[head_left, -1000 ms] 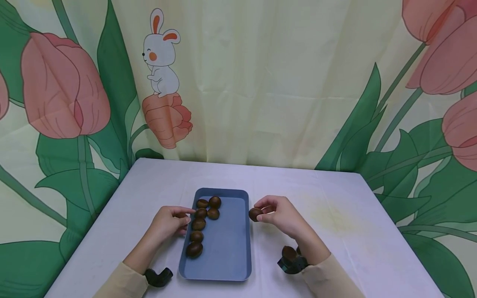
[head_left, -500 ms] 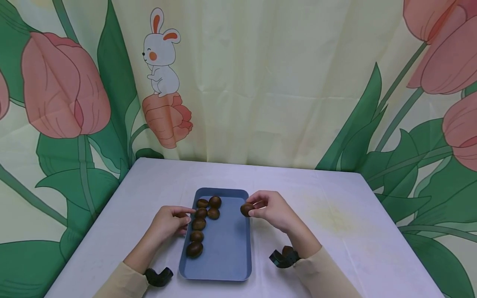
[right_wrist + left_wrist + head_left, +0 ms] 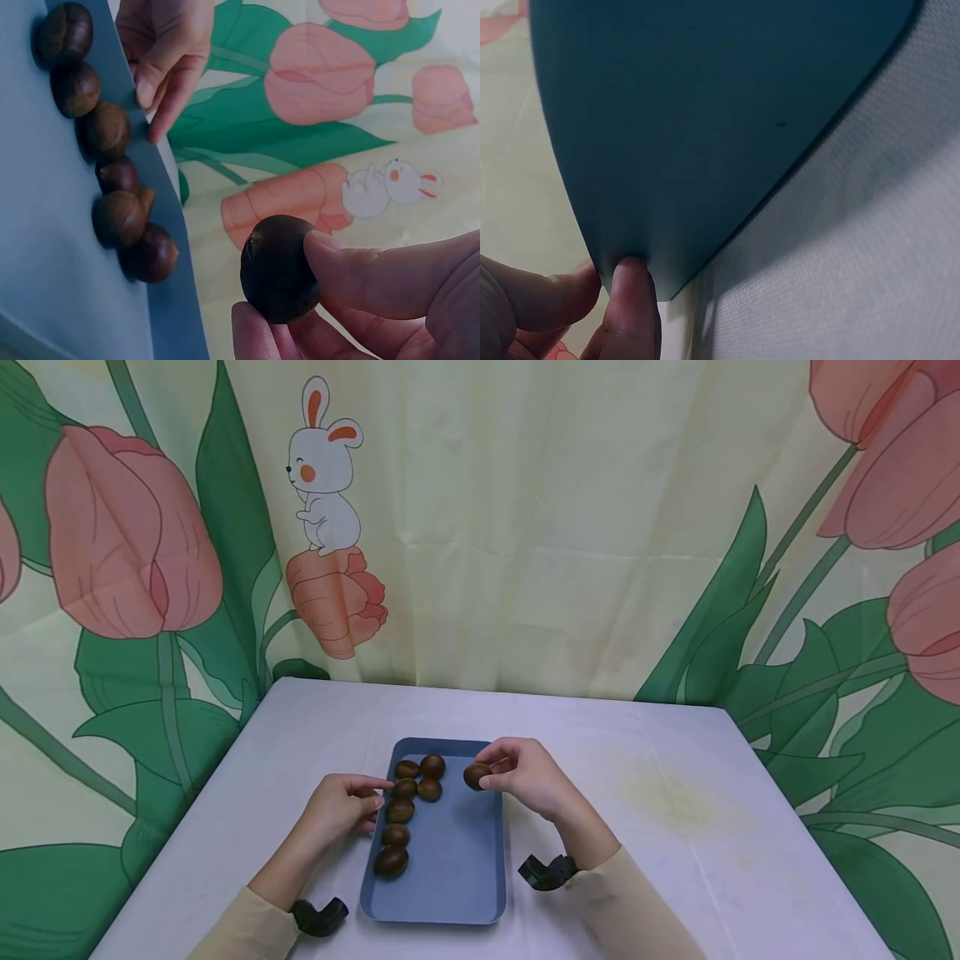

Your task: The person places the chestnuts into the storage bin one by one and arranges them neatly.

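Observation:
My right hand [image 3: 522, 774] pinches a chestnut [image 3: 477, 776] between thumb and fingers, over the right part of the blue tray [image 3: 450, 893]. In the right wrist view this dark, glossy chestnut [image 3: 279, 270] is held clear of the others. My left hand [image 3: 341, 806] grips the tray's left edge. Its thumb [image 3: 630, 307] presses the outer wall in the left wrist view, and the index finger reaches the rim. Inside the tray, several brown chestnuts [image 3: 400, 812] form a line along the left wall, with a second short line of two [image 3: 430, 790] beside its far end.
A white cloth [image 3: 637, 760] covers the table under the tray. Behind it hangs a curtain [image 3: 525, 527] printed with tulips and a rabbit. A black wrist mount [image 3: 320, 917] sits by the left cuff, another mount [image 3: 547, 872] by the right.
My right hand has carried the chestnut leftward from beside the tray to above its right part. The left hand and the chestnuts in the tray have stayed put.

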`<state>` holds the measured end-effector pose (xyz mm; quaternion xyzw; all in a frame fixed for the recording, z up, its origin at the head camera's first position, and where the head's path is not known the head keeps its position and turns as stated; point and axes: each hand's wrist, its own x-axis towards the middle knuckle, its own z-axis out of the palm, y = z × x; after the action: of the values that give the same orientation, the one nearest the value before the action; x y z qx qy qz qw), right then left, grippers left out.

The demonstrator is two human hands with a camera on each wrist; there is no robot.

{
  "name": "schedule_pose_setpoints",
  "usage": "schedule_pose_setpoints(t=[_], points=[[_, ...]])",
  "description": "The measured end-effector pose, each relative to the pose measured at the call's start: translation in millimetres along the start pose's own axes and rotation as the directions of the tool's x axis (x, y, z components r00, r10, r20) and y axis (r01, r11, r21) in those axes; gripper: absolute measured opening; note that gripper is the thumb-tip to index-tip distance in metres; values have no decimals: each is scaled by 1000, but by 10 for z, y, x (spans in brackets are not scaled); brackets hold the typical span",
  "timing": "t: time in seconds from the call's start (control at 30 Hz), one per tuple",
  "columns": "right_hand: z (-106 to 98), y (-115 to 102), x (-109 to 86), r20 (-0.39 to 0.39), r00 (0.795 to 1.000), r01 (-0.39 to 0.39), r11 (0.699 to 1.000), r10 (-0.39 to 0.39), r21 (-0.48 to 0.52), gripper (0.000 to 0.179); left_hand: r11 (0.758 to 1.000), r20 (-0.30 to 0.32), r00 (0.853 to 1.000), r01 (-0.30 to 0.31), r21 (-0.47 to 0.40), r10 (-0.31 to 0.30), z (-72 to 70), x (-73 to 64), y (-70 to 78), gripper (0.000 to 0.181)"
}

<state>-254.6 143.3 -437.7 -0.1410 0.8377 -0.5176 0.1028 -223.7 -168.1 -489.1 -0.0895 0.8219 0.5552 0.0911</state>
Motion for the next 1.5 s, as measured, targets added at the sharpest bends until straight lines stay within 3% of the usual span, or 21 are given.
schedule_pose_setpoints(t=[0.7,1.0,1.5], points=[[426,14,181,67,998,3,1000,-2,-20,21,1000,14,1000,-22,-10,22,-9,-3,-18,28],[582,66,212,81,995,-59,998,62,-37,19,1000,15,1000,-21,-4,21,-17,15,-25,28],[737,76,202,56,997,-38,984,48,-172,17,1000,13,1000,-2,-5,2,-19,4,-19,27]])
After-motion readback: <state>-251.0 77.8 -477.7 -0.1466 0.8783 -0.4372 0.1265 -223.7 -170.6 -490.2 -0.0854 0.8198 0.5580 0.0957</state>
